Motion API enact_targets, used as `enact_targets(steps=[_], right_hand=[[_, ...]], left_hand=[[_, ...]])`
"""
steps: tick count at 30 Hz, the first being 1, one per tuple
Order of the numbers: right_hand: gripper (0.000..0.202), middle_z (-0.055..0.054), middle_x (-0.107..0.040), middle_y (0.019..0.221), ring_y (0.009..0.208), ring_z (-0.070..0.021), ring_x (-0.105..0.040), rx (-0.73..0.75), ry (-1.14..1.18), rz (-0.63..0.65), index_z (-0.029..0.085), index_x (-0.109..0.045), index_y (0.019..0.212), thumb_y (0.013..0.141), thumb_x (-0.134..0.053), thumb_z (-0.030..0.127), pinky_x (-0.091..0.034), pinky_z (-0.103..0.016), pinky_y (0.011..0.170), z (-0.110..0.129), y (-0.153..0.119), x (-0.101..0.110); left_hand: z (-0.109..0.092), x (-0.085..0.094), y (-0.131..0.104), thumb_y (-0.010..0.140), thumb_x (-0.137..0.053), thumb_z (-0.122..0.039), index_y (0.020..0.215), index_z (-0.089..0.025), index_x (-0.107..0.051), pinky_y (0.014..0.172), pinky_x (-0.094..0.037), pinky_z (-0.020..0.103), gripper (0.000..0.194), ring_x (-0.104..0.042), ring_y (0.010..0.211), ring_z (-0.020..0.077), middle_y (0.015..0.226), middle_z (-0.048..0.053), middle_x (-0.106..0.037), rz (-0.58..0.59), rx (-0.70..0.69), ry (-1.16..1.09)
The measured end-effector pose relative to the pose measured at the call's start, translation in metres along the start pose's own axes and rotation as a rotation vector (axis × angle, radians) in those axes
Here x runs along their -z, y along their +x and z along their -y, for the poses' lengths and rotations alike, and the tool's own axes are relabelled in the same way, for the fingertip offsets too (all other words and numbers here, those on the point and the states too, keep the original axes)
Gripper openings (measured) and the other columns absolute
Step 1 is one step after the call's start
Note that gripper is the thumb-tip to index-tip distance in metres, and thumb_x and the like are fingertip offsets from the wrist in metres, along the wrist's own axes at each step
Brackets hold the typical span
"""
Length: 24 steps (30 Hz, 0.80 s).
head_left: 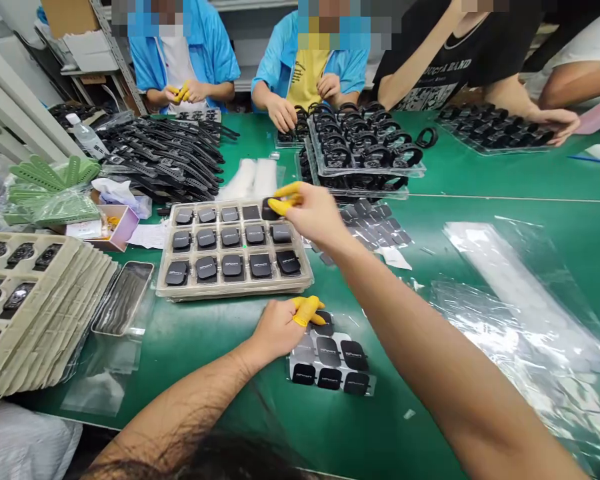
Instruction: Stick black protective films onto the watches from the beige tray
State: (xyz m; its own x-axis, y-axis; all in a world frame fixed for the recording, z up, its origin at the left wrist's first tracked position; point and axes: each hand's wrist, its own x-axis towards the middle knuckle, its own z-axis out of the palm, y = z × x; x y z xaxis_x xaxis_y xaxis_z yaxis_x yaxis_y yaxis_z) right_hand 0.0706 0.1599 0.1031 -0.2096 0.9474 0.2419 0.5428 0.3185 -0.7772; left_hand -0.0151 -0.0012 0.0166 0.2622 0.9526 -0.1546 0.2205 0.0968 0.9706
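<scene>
My right hand (305, 208), with yellow finger covers, reaches to the back right corner of a beige tray (230, 288). Its fingers close on a dark square piece (271, 209) at that corner compartment. Other square pieces, such as one at the front left (177, 272), sit in the tray's compartments. My left hand (290, 325), also in yellow finger covers, rests on a clear sheet of black square stickers (329, 351) in front of the tray. Its fingers are pressed together at the sheet's top left sticker; whether they pinch it is hidden.
Stacked trays of watches (35, 300) stand at the left, near black straps (165, 160) and a bottle (86, 137). Clear plastic film (525, 307) covers the right. More stickers (375, 223) lie beyond my right forearm. Several people work across the green table (190, 360).
</scene>
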Motion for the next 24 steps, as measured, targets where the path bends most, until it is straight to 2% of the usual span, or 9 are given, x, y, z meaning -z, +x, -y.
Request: enact_targets(steps=[3, 7, 12, 15, 17, 19, 21, 23, 24], right_hand=[[0.032, -0.009, -0.076, 0.096, 0.093, -0.0273, -0.069, -0.015, -0.368, 0.188, 0.02, -0.077, 0.108, 0.082, -0.074, 0.039, -0.052, -0.04, 0.085, 0.009, 0.048, -0.034], [0.037, -0.018, -0.075, 0.106, 0.103, -0.0345, -0.068, -0.02, -0.714, 0.162, 0.016, -0.075, 0.112, 0.093, -0.057, 0.042, -0.049, -0.042, 0.086, -0.003, 0.051, -0.034], [0.043, -0.014, -0.075, 0.111, 0.104, -0.0314, -0.068, 0.03, -0.714, 0.359, 0.019, -0.067, 0.123, 0.097, -0.049, 0.047, -0.05, -0.037, 0.085, -0.011, 0.045, -0.02], [0.05, -0.019, -0.074, 0.114, 0.103, -0.034, -0.068, -0.023, -0.708, 0.323, 0.015, -0.062, 0.124, 0.093, -0.055, 0.053, -0.051, -0.04, 0.085, -0.005, 0.053, -0.023], [0.044, -0.02, -0.073, 0.114, 0.103, -0.0344, -0.068, -0.045, -0.705, 0.265, 0.013, -0.062, 0.122, 0.089, -0.063, 0.041, -0.051, -0.041, 0.087, 0.0, 0.056, -0.021], [0.031, -0.018, -0.074, 0.107, 0.103, -0.033, -0.068, -0.039, -0.643, 0.157, 0.014, -0.066, 0.113, 0.085, -0.065, 0.027, -0.051, -0.043, 0.09, 0.002, 0.048, -0.01], [0.02, -0.012, -0.075, 0.097, 0.096, -0.0286, -0.07, -0.016, -0.429, 0.058, 0.016, -0.069, 0.103, 0.084, -0.065, 0.023, -0.053, -0.043, 0.089, 0.0, 0.024, 0.008], [0.019, -0.007, -0.075, 0.09, 0.082, -0.0221, -0.07, -0.022, -0.066, 0.061, 0.017, -0.069, 0.099, 0.084, -0.069, 0.03, -0.057, -0.039, 0.08, -0.007, -0.017, 0.029], [0.025, -0.007, -0.074, 0.09, 0.077, -0.0201, -0.07, -0.053, 0.137, 0.138, 0.017, -0.069, 0.098, 0.083, -0.072, 0.037, -0.058, -0.037, 0.073, -0.012, -0.041, 0.038]], left_hand=[[-0.001, 0.001, -0.001, 0.1, -0.042, -0.054, 0.109, -0.019, -0.077, 0.091, -0.054, 0.03, 0.051, -0.075, 0.098, 0.0208, 0.096, 0.004, -0.082, -0.005, -0.013, 0.001], [-0.002, 0.001, -0.001, 0.1, -0.04, -0.054, 0.106, -0.017, -0.078, 0.086, -0.055, 0.03, 0.053, -0.075, 0.093, 0.0216, 0.096, 0.005, -0.082, -0.011, -0.019, 0.009], [0.0, 0.002, 0.0, 0.099, -0.042, -0.052, 0.106, -0.016, -0.078, 0.085, -0.054, 0.031, 0.051, -0.075, 0.092, 0.0214, 0.095, 0.007, -0.081, 0.0, -0.043, 0.013], [0.002, 0.002, 0.001, 0.099, -0.042, -0.052, 0.106, -0.019, -0.077, 0.088, -0.054, 0.03, 0.049, -0.075, 0.093, 0.0197, 0.094, 0.004, -0.081, -0.009, -0.042, 0.023], [0.003, 0.001, 0.002, 0.099, -0.044, -0.052, 0.106, -0.021, -0.077, 0.089, -0.054, 0.029, 0.046, -0.074, 0.093, 0.0184, 0.093, 0.002, -0.081, -0.013, -0.033, 0.029], [0.004, 0.0, 0.003, 0.097, -0.048, -0.049, 0.106, -0.021, -0.076, 0.088, -0.055, 0.029, 0.041, -0.075, 0.092, 0.018, 0.094, 0.002, -0.081, -0.014, -0.026, 0.017], [0.005, 0.0, 0.003, 0.095, -0.055, -0.047, 0.109, -0.019, -0.075, 0.087, -0.056, 0.03, 0.037, -0.075, 0.092, 0.0189, 0.095, 0.004, -0.081, -0.021, -0.019, 0.001], [0.004, -0.001, 0.003, 0.09, -0.063, -0.045, 0.114, -0.019, -0.073, 0.088, -0.056, 0.032, 0.037, -0.075, 0.092, 0.0203, 0.095, 0.005, -0.081, -0.043, -0.012, 0.006], [0.003, -0.001, 0.002, 0.087, -0.067, -0.044, 0.117, -0.02, -0.072, 0.09, -0.056, 0.033, 0.039, -0.075, 0.093, 0.0208, 0.095, 0.004, -0.081, -0.052, -0.016, 0.016]])
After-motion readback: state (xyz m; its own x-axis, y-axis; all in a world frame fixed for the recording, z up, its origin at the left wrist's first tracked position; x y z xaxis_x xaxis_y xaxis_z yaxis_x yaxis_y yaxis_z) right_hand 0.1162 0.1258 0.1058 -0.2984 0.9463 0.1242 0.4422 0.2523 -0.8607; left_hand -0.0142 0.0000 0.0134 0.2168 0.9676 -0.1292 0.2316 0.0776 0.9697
